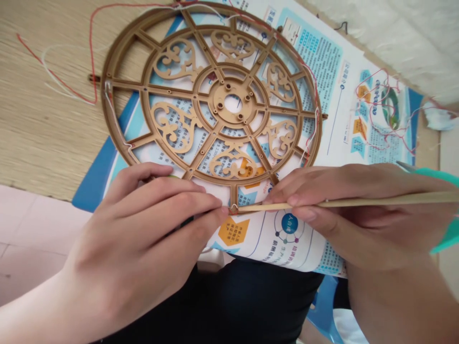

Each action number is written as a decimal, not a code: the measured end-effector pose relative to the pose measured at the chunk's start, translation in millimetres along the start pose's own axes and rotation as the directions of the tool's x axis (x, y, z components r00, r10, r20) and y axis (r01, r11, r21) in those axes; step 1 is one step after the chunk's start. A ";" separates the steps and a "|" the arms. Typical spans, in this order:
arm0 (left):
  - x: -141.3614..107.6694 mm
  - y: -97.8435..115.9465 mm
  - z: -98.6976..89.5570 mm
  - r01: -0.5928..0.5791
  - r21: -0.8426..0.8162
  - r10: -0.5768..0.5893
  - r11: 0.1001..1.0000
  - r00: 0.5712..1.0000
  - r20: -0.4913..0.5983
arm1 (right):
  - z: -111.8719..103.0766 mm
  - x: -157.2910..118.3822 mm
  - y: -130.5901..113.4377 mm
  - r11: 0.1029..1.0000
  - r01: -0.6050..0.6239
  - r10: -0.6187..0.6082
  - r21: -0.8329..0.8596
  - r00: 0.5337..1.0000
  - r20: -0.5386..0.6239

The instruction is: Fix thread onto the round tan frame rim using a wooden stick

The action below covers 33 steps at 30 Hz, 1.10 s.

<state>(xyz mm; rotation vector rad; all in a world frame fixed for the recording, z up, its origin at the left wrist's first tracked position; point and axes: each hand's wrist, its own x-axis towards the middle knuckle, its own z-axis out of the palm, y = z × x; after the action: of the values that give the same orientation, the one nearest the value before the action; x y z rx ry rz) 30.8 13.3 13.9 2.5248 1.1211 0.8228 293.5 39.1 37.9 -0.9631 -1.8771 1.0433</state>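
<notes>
A round gold-brown openwork frame (234, 184) with scrollwork between its spokes lies on printed paper. My left hand (150, 243) has its fingers closed on the near rim, left of the bottom spoke. Between the fingers of my right hand (330, 200) is a wooden stick (344, 199), a chopstick by its look. Its tip touches the rim at the bottom spoke, where a short bit of white wire (234, 206) shows. Thin red and white wires (316, 91) run along the rim. A teal-handled tool with a metal tip (444, 177) is partly hidden behind my right hand.
A printed blue and white sheet (344, 119) covers part of the wood-grain table (43, 143). Loose wire ends (53, 74) stick out at the left. Tangled red and white wire (380, 114) lies at the right, near the pale wall (412, 43). A blue stool (326, 310) stands below.
</notes>
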 end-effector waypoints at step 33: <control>7.8 1.3 -6.1 0.071 -0.120 -0.073 0.990 0.997 -0.014 | 1.8 -4.1 3.9 1.000 0.023 -0.022 0.008 0.999 -0.038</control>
<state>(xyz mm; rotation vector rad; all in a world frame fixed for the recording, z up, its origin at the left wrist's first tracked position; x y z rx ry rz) 32.2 18.3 22.5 2.3707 1.1264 0.8687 294.7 36.5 32.7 -0.9482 -1.8472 1.0126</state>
